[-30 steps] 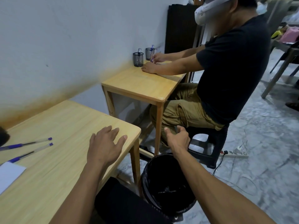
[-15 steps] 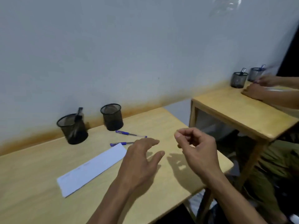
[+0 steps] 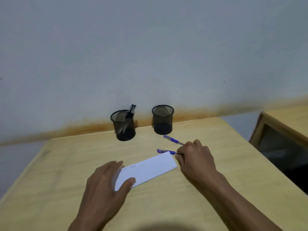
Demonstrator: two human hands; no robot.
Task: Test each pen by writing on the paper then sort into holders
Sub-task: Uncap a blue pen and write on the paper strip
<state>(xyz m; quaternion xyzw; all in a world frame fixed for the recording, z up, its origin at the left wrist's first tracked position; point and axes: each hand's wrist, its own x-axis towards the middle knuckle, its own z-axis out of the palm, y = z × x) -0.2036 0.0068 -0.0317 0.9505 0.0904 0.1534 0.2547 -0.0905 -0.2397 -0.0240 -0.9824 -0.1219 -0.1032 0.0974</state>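
left hand (image 3: 106,184) flat on paper (image 3: 146,170) edge; right hand (image 3: 195,160) pinching near pen (image 3: 166,151)

Two holders (image 3: 123,125) (image 3: 163,120) (by the wall) behind pens (image 3: 172,140) (image 3: 165,151) and paper (image 3: 146,170).

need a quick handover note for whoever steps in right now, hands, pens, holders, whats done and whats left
Left hand: fingers flat on the near end of the paper, steadying it.
Right hand: fingers curled at the tip end of the nearer blue pen, which lies on the table by the paper's far corner; a firm grip cannot be confirmed.
Second blue pen lies loose in front of the right holder, which looks empty.
Left holder already has dark pens standing in it.
Faint marks show on the paper.
Left: test both blue pens, then sort each into a holder.
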